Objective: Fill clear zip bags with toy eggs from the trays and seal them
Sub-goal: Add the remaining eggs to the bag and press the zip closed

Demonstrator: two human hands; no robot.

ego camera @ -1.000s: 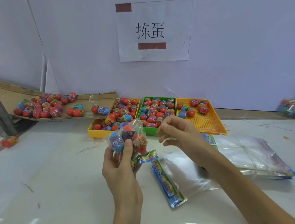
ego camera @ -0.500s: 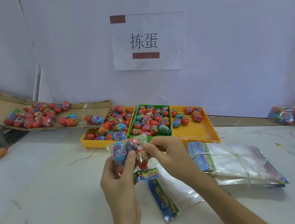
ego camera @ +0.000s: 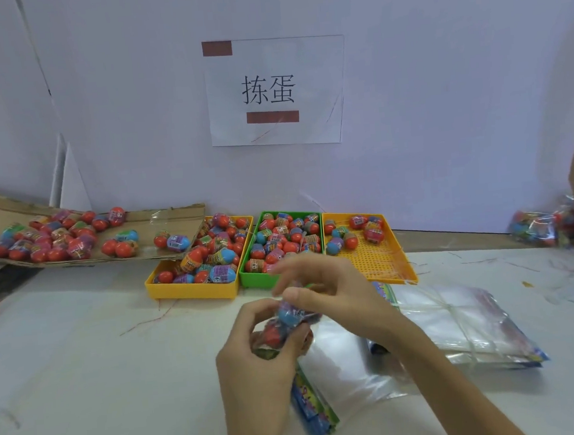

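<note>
My left hand (ego camera: 255,353) grips a clear zip bag (ego camera: 282,324) that holds several red and blue toy eggs, low over the white table. My right hand (ego camera: 322,293) pinches the bag's top with thumb and forefinger, its other fingers spread and blurred. Behind my hands stand three trays of toy eggs: a yellow tray (ego camera: 191,288) on the left, a green tray (ego camera: 250,276) in the middle, and an orange tray (ego camera: 381,259) on the right with only a few eggs at its far end.
A stack of empty clear bags (ego camera: 459,327) tied with string lies at the right, and more bags with coloured headers (ego camera: 315,414) lie under my hands. A cardboard sheet (ego camera: 176,219) with loose eggs sits at the back left. Filled bags (ego camera: 544,226) lie far right.
The bag has dropped lower and tipped toward the table. My right hand has closed in on the bag's top, and my left hand has wrapped further round the eggs.
</note>
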